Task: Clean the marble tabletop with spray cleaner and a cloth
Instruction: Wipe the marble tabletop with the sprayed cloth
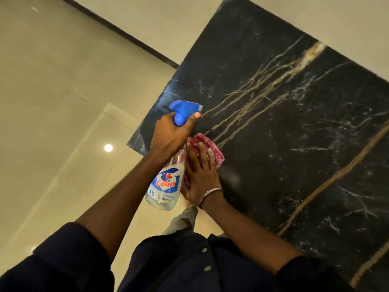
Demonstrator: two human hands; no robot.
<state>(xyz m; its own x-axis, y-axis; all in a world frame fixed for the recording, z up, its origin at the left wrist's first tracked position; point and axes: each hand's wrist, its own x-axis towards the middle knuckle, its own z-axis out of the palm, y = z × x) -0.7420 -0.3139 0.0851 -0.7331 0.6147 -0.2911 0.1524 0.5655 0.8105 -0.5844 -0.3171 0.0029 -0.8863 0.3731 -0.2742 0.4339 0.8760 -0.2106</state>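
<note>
The black marble tabletop with gold and white veins (294, 127) fills the right side of the view, its near-left corner jutting over a glossy cream tiled floor (52, 91). Near that corner, a crumpled red-and-white patterned cloth (212, 148) lies on the stone under the right hand (200, 178), which rests palm down with fingers together and flat, pressing the cloth to the surface; a thin metal bangle (210, 196) circles that wrist. Just left of it, the left hand (170, 138) is wrapped around the neck of a clear plastic spray bottle with a blue trigger head and a blue "Colin" label (166, 186), forefinger stretched along the trigger and nozzle pointing across the tabletop. Both forearms emerge from dark navy sleeves (63, 260) at the bottom.
</note>
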